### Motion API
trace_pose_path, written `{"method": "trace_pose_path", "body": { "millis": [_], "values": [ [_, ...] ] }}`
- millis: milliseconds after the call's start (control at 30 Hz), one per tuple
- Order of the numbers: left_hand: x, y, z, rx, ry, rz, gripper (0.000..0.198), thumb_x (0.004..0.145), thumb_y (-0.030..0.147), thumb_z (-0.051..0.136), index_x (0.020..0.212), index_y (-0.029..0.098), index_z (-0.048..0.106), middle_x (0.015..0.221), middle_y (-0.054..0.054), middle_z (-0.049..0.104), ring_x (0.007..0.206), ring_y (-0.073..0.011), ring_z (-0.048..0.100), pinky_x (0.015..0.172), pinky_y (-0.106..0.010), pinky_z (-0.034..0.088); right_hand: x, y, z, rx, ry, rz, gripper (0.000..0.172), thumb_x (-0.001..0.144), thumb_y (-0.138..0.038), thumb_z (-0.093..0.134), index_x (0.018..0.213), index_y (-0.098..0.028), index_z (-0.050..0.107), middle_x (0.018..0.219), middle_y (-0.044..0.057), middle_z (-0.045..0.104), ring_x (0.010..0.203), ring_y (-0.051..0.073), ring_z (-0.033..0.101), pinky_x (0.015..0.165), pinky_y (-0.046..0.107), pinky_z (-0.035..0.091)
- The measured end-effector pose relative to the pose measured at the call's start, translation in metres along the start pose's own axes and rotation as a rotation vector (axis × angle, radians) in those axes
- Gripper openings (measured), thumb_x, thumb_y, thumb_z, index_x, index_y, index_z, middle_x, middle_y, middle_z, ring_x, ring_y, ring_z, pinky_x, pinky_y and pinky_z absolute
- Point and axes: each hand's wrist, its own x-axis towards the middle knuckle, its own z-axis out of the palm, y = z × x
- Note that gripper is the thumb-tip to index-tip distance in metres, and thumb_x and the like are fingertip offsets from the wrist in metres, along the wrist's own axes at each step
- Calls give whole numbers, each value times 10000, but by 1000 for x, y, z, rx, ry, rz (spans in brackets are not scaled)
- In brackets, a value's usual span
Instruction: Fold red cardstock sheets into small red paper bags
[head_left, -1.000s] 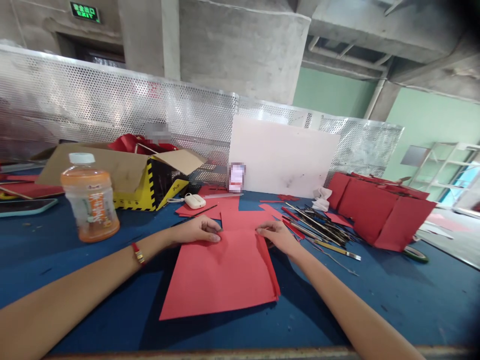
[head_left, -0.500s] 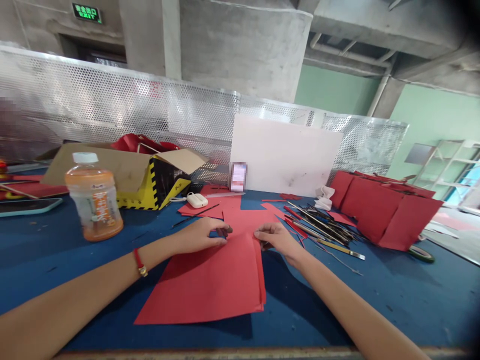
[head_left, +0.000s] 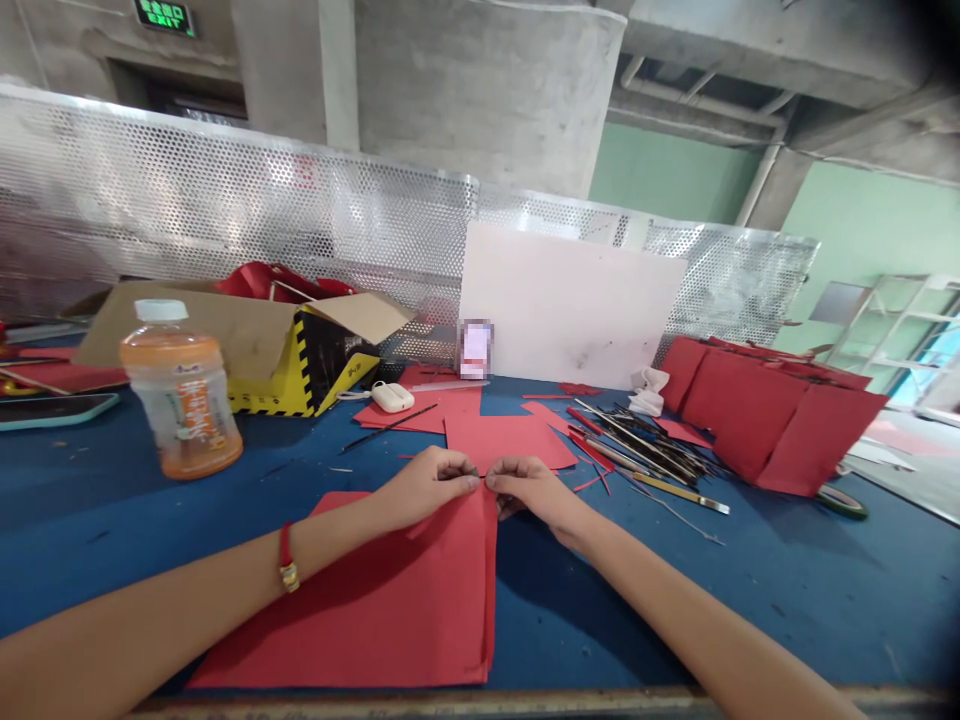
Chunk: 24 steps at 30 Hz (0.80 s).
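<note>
Folded red paper (head_left: 397, 610) lies on the blue table in front of me, its layered edge running down the right side. My left hand (head_left: 431, 488) reaches across it from the left, thumb and fingers pinched at its far right corner. Right beside, my right hand (head_left: 531, 490) pinches the same corner from the right side, and the two thumb tips almost meet. The fingers partly hide that corner. Just beyond the hands lies another flat red sheet (head_left: 510, 438).
At left stand a drink bottle (head_left: 184, 400) and an open cardboard box (head_left: 262, 350). A white earphone case (head_left: 393, 397) and a propped phone (head_left: 475, 348) sit farther back. To the right are thin tools (head_left: 637, 445), red paper bags (head_left: 772, 415) and a tape roll (head_left: 841, 502).
The red paper has moved nearer and slightly left, uncovering more of the sheet behind. My hands have come together at its far right corner, both fingers now pinched.
</note>
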Motion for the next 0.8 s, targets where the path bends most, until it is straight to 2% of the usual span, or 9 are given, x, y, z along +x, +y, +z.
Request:
{"method": "trace_pose_path", "body": {
  "millis": [200,367,533,800],
  "values": [
    [1,-1,5,-11,17,4,221,755,369,542,702,161,592,663,7,566,661,-173,520,624,-269,379,0,-2,3,5,23,11,154,656,-327,639,685,-183,592,572,-42,570,535,106,557,567,247,471],
    [4,-6,7,-4,49,33,218,764,359,513,678,164,559,632,28,498,632,-149,465,599,-256,346,-1,-2,8,103,54,-12,161,628,-318,674,652,-181,591,577,-42,562,552,103,541,574,242,460],
    [7,-11,9,-24,81,70,215,774,351,499,677,164,546,639,28,494,631,-143,452,602,-253,338,0,0,13,195,125,-7,184,587,-301,712,622,-172,586,582,-44,550,550,97,523,561,229,425],
    [8,-15,12,-77,114,68,214,769,343,512,672,159,561,645,22,525,641,-144,477,618,-252,356,-1,5,16,208,174,-63,210,585,-334,710,624,-176,578,594,-40,552,582,114,533,613,256,444]
  ]
}}
